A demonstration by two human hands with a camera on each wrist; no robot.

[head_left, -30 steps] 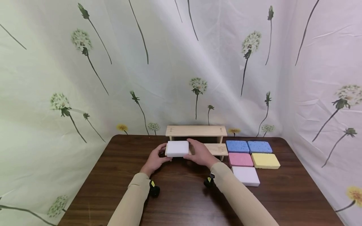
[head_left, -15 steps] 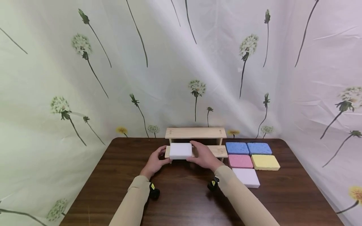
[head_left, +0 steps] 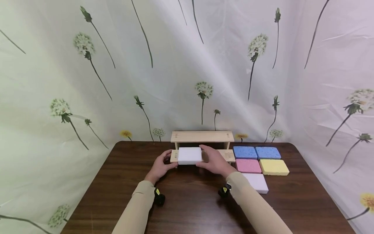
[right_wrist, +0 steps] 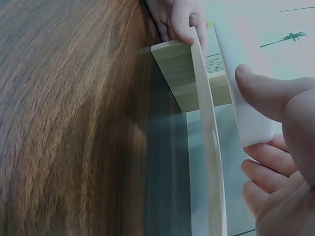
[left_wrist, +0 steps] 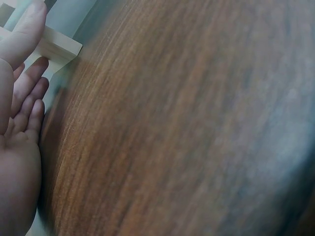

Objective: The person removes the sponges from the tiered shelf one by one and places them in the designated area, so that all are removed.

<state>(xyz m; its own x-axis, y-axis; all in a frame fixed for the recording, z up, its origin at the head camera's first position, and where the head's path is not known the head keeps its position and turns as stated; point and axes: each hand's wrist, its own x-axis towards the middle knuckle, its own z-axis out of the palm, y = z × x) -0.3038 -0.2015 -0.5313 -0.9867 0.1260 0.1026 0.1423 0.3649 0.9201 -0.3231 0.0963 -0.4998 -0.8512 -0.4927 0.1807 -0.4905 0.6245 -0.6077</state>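
My right hand [head_left: 215, 161] pinches a white sponge block [head_left: 190, 156] at its right end, thumb in front and fingers behind. The block is level over the lower shelf [head_left: 174, 156] of a two-tier wooden stand. Seen from the right wrist, a gap shows between the sponge [right_wrist: 241, 93] and the shelf board [right_wrist: 212, 162]. My left hand [head_left: 159, 167] grips the left end of that lower shelf. From the right wrist its thumb [right_wrist: 182, 22] lies on the board's edge. The left wrist view has the hand [left_wrist: 19, 162] beside the shelf's corner [left_wrist: 61, 45].
Right of the stand lie two blue sponges [head_left: 245, 152], a pink sponge [head_left: 248, 166], a yellow sponge [head_left: 274, 167] and another white sponge [head_left: 257, 182], partly behind the right sleeve. The upper shelf [head_left: 202, 136] is near the dandelion-print curtain [head_left: 175, 81] behind the dark wood table [head_left: 187, 204].
My right hand has moved rightward with the white sponge along the lower shelf, uncovering more of the shelf's left end. The left hand has stayed at that end.
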